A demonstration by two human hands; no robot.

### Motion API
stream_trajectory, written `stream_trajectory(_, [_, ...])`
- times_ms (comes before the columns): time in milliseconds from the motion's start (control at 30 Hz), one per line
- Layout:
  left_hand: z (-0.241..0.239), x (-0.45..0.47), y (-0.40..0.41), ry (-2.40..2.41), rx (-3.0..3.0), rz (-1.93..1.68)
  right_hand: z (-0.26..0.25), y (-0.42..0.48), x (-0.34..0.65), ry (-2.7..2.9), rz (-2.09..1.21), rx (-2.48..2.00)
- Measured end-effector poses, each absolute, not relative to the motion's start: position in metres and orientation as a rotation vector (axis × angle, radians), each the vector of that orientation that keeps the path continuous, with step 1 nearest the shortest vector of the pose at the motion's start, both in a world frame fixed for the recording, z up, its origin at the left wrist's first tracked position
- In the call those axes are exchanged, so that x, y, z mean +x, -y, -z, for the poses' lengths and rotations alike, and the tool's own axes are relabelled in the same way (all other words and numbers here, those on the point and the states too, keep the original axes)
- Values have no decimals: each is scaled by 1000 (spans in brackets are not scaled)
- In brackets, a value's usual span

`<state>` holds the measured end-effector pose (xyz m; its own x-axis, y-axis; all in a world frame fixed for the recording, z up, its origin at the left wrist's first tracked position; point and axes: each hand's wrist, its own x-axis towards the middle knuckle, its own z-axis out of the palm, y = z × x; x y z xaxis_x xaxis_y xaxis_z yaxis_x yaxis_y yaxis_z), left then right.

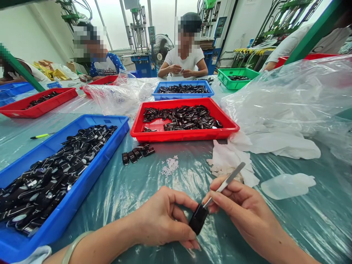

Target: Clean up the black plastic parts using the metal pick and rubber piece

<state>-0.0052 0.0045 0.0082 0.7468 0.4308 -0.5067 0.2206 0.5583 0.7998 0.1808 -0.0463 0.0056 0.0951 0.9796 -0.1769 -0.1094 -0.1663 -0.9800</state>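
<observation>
My left hand (167,216) is closed on a small black plastic part (198,219), pinched between thumb and fingers above the plastic-covered table. In my right hand (239,205) is a slim metal tool with a flat blade (229,178), held like a pen. Its lower tip meets the upper edge of the black part; the blade end points up and right. Several similar black parts (137,152) lie beyond my left hand, with a scatter of pale scraps (169,165) beside them. A crumpled white cloth (231,159) lies just past my right hand.
A blue tray (110,156) full of black parts stands at left, a red tray (184,136) ahead. A translucent bottle (287,185) lies at right near clear plastic sheeting (297,99). A yellow-green pen (42,135) lies at far left. Several people sit around the table.
</observation>
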Motion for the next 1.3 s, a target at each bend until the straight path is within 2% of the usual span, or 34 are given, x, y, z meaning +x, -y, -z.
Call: stream_trajectory(1300, [-5,-6,-4,-739,985,-146,-3,46,182,995,-1321,-1302])
